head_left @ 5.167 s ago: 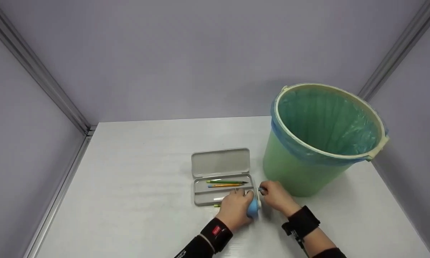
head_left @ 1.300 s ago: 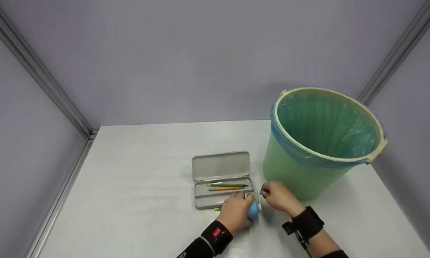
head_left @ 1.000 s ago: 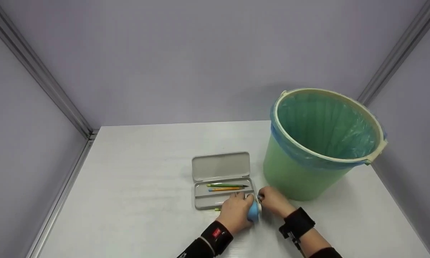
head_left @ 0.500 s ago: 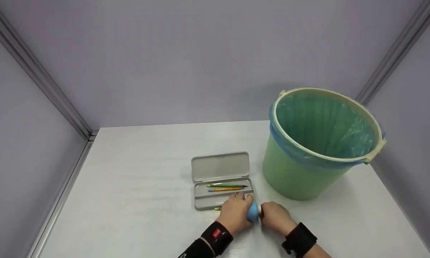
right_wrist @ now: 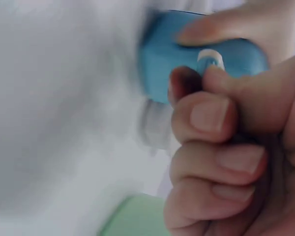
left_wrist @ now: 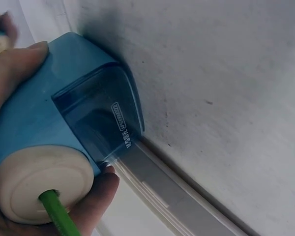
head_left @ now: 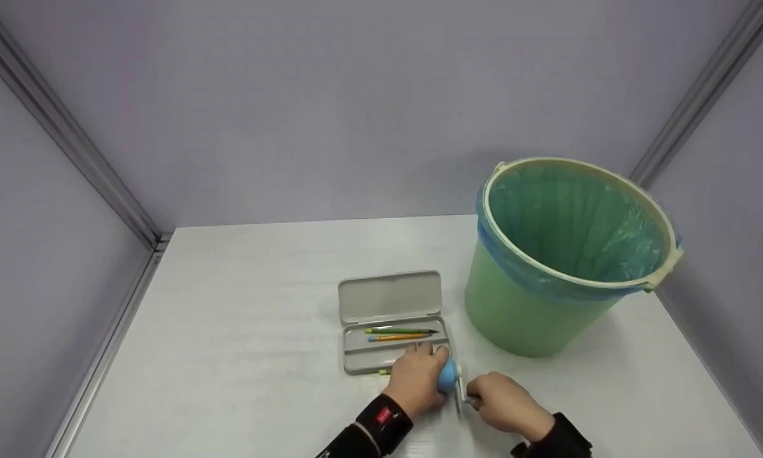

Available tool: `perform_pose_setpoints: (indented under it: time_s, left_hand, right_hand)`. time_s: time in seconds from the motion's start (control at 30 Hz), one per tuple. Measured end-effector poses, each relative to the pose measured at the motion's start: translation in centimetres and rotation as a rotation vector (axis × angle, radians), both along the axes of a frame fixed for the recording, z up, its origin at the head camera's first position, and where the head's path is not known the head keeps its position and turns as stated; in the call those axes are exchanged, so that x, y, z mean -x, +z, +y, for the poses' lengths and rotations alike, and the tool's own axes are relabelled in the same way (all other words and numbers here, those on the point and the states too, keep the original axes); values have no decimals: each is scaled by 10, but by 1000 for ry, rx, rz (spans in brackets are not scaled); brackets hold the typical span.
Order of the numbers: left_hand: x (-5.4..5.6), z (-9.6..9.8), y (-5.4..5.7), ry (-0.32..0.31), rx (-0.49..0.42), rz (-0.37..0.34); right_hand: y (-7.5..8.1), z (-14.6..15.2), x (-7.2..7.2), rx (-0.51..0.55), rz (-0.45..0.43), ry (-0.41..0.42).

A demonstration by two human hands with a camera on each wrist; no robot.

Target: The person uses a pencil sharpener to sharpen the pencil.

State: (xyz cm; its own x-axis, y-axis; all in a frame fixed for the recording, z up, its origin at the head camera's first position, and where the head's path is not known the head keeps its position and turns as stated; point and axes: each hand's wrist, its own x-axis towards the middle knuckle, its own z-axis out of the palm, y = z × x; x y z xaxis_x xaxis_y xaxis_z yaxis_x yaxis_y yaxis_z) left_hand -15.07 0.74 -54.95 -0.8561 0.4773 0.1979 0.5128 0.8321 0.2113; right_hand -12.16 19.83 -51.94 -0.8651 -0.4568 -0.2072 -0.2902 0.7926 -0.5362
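Observation:
A blue pencil sharpener [left_wrist: 34, 113] with a crank sits on the table, and my left hand [head_left: 414, 380] grips its body. In the left wrist view a green pencil [left_wrist: 58, 214] sticks out of the round cream front, beside a see-through shavings drawer [left_wrist: 101, 110]. My right hand [head_left: 507, 403] pinches the knob of the crank [head_left: 461, 394], which points toward the near side. In the right wrist view the curled fingers [right_wrist: 206, 162] cover most of the knob. Behind the left hand lies an open grey pencil case [head_left: 391, 299] holding a green pencil [head_left: 397, 331] and an orange pencil [head_left: 397, 338].
A large green bin [head_left: 521, 312] lined with a blue-green bag stands at the right, behind my right hand. The white table [head_left: 241, 331] meets grey walls at the back and sides.
My right hand has swung the crank from the far side round to the near side. The left hand keeps its grip on the sharpener, which stays in place.

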Motion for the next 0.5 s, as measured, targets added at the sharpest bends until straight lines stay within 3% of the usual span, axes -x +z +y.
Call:
perform_pose_setpoints:
  time_s: [0.2, 0.5]
  left_hand:
    - [-1, -1, -1, 0, -17, -23]
    - [1, -1, -1, -6, -18, -1]
  right_hand:
    - [22, 4, 6, 28, -6, 10]
    - [31, 4, 26, 94, 26, -39]
